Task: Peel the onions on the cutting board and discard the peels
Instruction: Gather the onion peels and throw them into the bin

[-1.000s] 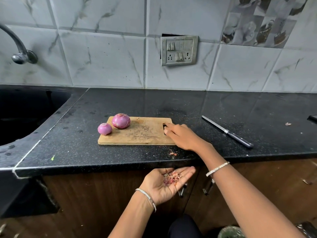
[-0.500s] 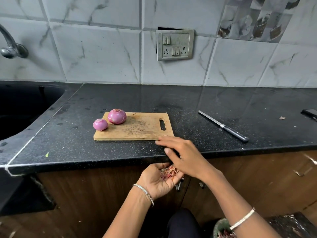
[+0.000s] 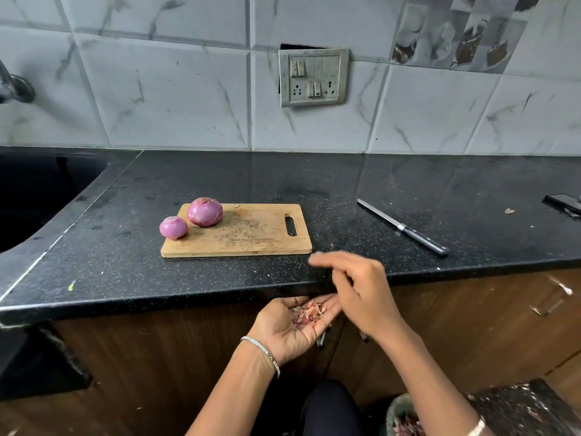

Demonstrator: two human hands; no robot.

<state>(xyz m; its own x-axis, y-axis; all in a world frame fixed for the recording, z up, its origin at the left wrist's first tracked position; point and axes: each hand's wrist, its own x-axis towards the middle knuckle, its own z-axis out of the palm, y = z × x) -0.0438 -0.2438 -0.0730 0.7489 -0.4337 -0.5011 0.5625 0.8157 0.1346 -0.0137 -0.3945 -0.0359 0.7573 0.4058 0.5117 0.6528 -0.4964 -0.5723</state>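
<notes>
Here, at the far left, a tap (image 3: 14, 88) is jutting from the tiled wall above a dark sink (image 3: 37, 196) sunk into the black countertop (image 3: 220, 278). Moving right, a wooden cutting board (image 3: 248, 237) is lying flat on the counter, and two peeled purple onions are sitting at its left end — the smaller onion (image 3: 173, 227) at the near-left corner, the larger onion (image 3: 205, 212) just behind it and to its right, the two nearly touching. Below the counter's front edge, the left hand (image 3: 289, 328) is being held palm up, fingers loosely cupped, carrying a small heap of onion peels (image 3: 306, 311) in the palm. Just to the right and slightly above, the right hand (image 3: 361, 294) is hovering over the counter edge beside the board's near-right corner, its fingers spread and relaxed, somewhat blurred — holding nothing that can be seen. On the wall above, a switch plate (image 3: 313, 77) is hanging slightly askew. Further right, a knife (image 3: 404, 228) is lying on the counter at a slant, well apart from the board, dark handle toward the person. At the bottom right, a bin (image 3: 401, 418) with purple peels inside is peeking into view.
</notes>
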